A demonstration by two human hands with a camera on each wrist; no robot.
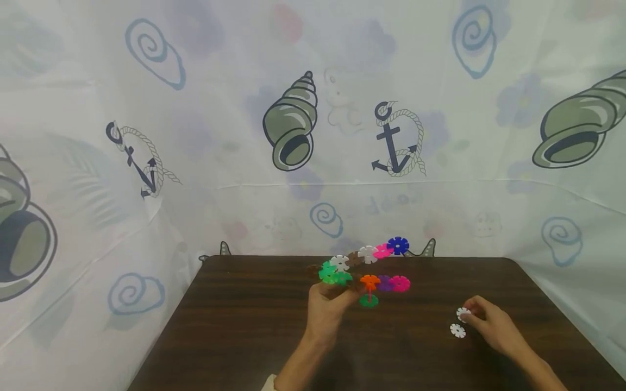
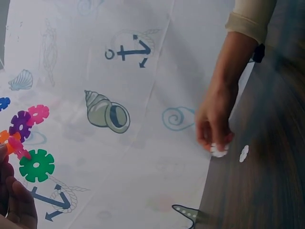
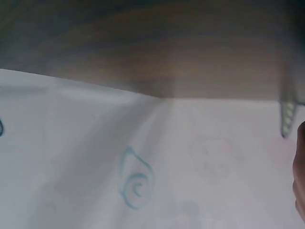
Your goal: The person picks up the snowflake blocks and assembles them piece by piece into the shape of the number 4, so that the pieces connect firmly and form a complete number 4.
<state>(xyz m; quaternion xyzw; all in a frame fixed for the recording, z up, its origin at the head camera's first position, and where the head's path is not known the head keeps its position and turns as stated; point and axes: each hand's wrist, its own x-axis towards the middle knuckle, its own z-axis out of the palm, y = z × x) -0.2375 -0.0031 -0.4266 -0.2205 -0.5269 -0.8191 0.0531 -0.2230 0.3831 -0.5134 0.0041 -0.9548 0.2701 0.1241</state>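
My left hand [image 1: 324, 312] grips a linked chain of notched plastic flower discs, raised above the table. Green discs [image 1: 329, 273] sit at its fingers; white, brown and pink ones lead to a blue disc [image 1: 398, 245]. A second branch has an orange disc [image 1: 370, 282], a purple and a pink one, with a green disc [image 2: 36, 165] hanging below. On the right, my right hand [image 1: 494, 327] pinches a white disc [image 2: 219, 151] between thumb and fingers. Another white disc [image 1: 457, 330] lies on the table beside it. Only the edge of the right hand shows in the right wrist view.
The dark wood-grain table [image 1: 235, 331] has rounded far corners. A pale cloth [image 1: 220, 217] printed with shells and anchors hangs behind it and along both sides.
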